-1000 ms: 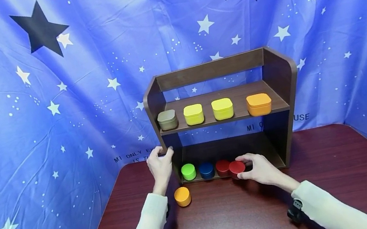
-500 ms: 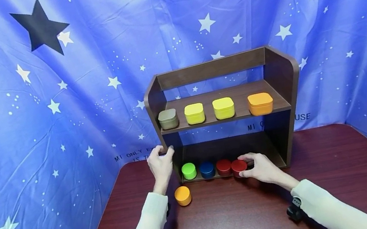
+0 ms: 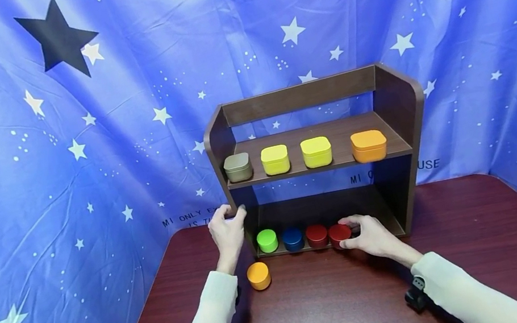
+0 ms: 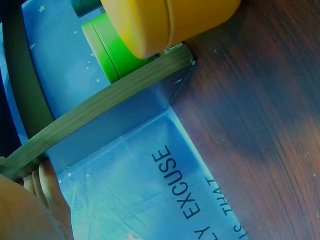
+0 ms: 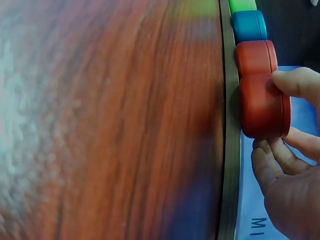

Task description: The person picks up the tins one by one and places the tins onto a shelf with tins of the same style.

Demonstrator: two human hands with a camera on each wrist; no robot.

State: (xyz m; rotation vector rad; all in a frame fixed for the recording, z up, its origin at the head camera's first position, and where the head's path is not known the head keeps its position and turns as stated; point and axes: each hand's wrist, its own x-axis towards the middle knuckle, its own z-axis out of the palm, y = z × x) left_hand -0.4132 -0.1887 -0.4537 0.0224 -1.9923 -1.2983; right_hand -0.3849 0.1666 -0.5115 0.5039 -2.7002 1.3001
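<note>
My right hand (image 3: 374,236) pinches a round red tin (image 3: 339,234) between thumb and fingers at the front of the lower shelf. Left of it stand another red tin (image 3: 316,236), a blue tin (image 3: 293,240) and a green tin (image 3: 267,241). In the right wrist view the held tin (image 5: 262,107) appears against its red neighbour (image 5: 255,57). My left hand (image 3: 227,235) grips the left side panel of the brown wooden shelf (image 3: 312,170); its fingers show behind the board in the left wrist view. A round orange-yellow tin (image 3: 259,276) stands on the table before the shelf.
Along the upper shelf stand a grey-green square tin (image 3: 238,168), two yellow square tins (image 3: 276,161) and an orange one (image 3: 369,146). The reddish-brown table (image 3: 316,313) carries the shelf. A blue starry curtain (image 3: 137,119) hangs behind and at both sides.
My right hand has shifted the held red tin slightly to the right and back, onto the lower shelf's front edge. The left hand keeps its hold on the side panel.
</note>
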